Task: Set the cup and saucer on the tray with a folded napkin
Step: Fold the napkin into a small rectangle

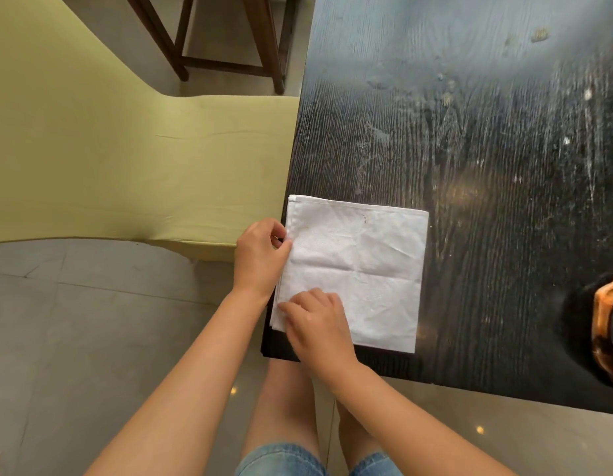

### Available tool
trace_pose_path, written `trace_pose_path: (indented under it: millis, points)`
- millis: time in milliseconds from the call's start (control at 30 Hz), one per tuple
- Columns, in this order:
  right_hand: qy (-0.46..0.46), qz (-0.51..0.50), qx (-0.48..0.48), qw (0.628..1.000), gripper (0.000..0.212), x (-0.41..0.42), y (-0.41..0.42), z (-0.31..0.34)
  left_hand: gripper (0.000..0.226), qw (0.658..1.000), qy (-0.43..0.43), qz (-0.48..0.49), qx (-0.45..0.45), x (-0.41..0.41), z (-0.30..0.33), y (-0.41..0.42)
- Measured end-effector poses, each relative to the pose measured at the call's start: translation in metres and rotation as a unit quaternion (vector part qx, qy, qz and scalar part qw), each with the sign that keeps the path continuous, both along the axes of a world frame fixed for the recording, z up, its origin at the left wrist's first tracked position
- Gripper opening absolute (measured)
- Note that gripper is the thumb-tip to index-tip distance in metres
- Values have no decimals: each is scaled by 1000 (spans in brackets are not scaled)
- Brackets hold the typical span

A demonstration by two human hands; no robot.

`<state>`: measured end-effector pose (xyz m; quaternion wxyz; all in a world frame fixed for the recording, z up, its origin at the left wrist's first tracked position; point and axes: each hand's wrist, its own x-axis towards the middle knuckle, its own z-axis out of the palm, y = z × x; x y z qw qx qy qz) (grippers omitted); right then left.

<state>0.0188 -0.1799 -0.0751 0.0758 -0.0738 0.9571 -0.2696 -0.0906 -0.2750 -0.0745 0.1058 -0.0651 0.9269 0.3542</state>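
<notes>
**Both hands on the napkin at the table's corner**

Right hand (315, 324) pinches the white cloth napkin (363, 269) at its near left corner; left hand (260, 255) pinches its left edge; the napkin lies flat at the dark wooden table's (470, 132) near left corner; yellow-green bench (126, 159) beyond.

No readable text anywhere.

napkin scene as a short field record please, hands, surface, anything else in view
napkin: white, creased square, flat at table corner
table: dark wood grain, smudged
left hand: pinching napkin's left edge
right hand: fingers pressing on napkin's near left corner
orange object: at right frame edge, cut off, cannot identify
cup, saucer, tray: not in view
bench: yellow-green cushion, left of table
</notes>
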Motion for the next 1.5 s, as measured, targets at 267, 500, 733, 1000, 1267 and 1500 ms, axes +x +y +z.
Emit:
trace_pose_path:
  millis: [267, 500, 733, 1000, 1267, 1500]
  points:
    - [-68, 60, 170, 981, 70, 24, 81, -15, 10, 998, 18, -67, 5, 21, 0, 34]
    - [-73, 61, 197, 976, 70, 66, 150, -10, 5, 977, 83, -195, -36, 50, 5, 101]
    - [-18, -111, 69, 991, 56, 13, 145, 0, 60, 923, 89, -311, -207, 56, -23, 114]
    - [-22, -73, 165, 983, 62, -17, 179, -29, 62, 917, 81, -306, -243, 57, -36, 114]
    - [-58, -134, 271, 951, 63, 16, 273, -18, 62, 919, 68, -302, -243, 57, -29, 116]
    - [-25, -153, 190, 969, 69, 47, 175, -10, 63, 917, 69, -301, -252, 57, -31, 115]
